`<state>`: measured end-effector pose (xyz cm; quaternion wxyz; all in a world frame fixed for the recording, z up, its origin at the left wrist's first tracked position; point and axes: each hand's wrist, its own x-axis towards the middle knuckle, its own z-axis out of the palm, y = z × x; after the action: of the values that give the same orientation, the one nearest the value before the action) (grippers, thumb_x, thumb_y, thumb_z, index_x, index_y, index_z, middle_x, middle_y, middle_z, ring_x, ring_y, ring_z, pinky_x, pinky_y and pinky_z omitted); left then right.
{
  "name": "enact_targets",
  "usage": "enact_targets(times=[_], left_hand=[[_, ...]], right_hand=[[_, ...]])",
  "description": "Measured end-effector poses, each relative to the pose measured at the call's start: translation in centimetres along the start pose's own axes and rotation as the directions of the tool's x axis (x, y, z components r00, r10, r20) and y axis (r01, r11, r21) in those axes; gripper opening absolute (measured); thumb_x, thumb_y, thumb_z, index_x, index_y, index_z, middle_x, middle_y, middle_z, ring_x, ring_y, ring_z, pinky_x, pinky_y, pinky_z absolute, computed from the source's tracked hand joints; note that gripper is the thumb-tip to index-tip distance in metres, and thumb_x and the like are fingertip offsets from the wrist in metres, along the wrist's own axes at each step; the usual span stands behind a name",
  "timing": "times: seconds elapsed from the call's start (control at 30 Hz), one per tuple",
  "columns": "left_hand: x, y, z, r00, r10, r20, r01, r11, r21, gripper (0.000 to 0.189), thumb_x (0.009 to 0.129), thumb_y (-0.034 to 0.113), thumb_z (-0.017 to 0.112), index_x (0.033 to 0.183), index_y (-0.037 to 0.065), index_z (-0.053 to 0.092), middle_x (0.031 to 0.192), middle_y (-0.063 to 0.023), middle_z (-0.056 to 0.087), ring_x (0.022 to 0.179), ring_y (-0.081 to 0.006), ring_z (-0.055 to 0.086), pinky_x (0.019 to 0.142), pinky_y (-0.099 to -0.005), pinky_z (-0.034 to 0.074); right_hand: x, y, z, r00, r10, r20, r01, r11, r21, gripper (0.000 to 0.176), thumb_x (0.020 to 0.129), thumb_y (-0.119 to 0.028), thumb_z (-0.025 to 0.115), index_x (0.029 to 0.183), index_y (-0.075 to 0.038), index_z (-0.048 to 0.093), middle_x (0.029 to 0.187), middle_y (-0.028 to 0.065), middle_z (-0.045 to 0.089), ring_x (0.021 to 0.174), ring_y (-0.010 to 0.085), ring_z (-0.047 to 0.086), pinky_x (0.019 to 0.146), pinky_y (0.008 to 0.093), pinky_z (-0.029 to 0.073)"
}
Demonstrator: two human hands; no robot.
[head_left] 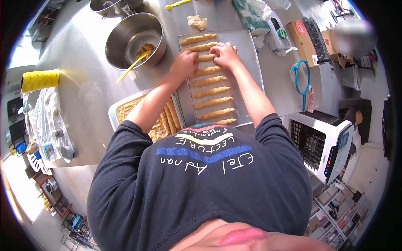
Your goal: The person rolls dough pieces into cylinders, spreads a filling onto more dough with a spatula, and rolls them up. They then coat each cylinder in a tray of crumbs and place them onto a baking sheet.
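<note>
Shirt [201, 188], then hands [183, 65] pinching tan lumpy dough stick [207, 57]

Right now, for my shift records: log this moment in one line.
left hand: on dough stick | right hand: same stick | on baking tray | nearby: steel bowl, yellow spatula

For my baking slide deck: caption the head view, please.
Left hand and right hand hold one tan dough stick among a row on a flat grey metal tray.
</note>
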<state>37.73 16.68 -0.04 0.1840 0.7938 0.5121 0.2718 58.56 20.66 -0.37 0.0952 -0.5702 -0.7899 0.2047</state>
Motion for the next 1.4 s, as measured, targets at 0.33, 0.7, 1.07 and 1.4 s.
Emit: enact_targets(times=[0.33,0.7,1.07,1.4], left_hand=[[-3.2,2.2,-2.0,0.949,-0.070,0.308,0.091,0.994,-0.056,0.028,0.079,0.018,0.064,0.103,0.004,0.064,0.102,-0.0151,0.063,0.096,-0.0339,0.059,0.085,-0.0406,0.048],[-2.9,1.5,0.1,0.991,0.021,0.129,-0.016,0.999,-0.037,0.027,0.078,0.016,0.065,0.101,0.003,0.065,0.098,-0.0163,0.063,0.095,-0.0352,0.058,0.085,-0.0418,0.047],[-5.2,3.4,-2.2,0.967,0.036,0.252,-0.026,0.999,-0.046,0.031,0.079,0.018,0.065,0.106,0.004,0.063,0.103,-0.0146,0.062,0.099,-0.0341,0.057,0.086,-0.0411,0.047],[-5.7,4.4,-0.8,0.933,-0.024,0.359,0.008,0.999,0.045,0.030,0.079,0.016,0.063,0.106,0.003,0.062,0.103,-0.0148,0.060,0.101,-0.0334,0.056,0.089,-0.0407,0.045]], right_hand=[[-4.1,0.5,-1.7,0.988,-0.095,0.120,0.090,0.995,0.049,0.034,0.062,-0.023,0.064,0.095,-0.028,0.069,0.100,-0.0064,0.062,0.107,0.0232,0.048,0.097,0.0399,0.030],[-3.4,0.7,-0.5,0.991,-0.121,0.064,0.122,0.993,-0.002,0.025,0.066,-0.017,0.063,0.089,-0.024,0.069,0.096,-0.0081,0.063,0.104,0.0202,0.049,0.093,0.0389,0.029],[-7.1,0.4,-2.0,0.994,-0.110,0.018,0.108,0.990,0.087,0.030,0.064,-0.023,0.065,0.094,-0.028,0.067,0.101,-0.0063,0.062,0.105,0.0210,0.048,0.095,0.0397,0.029],[-8.4,-0.1,-0.3,0.984,-0.143,0.104,0.143,0.990,0.010,0.027,0.065,-0.018,0.063,0.091,-0.025,0.067,0.100,-0.0080,0.062,0.104,0.0184,0.048,0.094,0.0381,0.028]])
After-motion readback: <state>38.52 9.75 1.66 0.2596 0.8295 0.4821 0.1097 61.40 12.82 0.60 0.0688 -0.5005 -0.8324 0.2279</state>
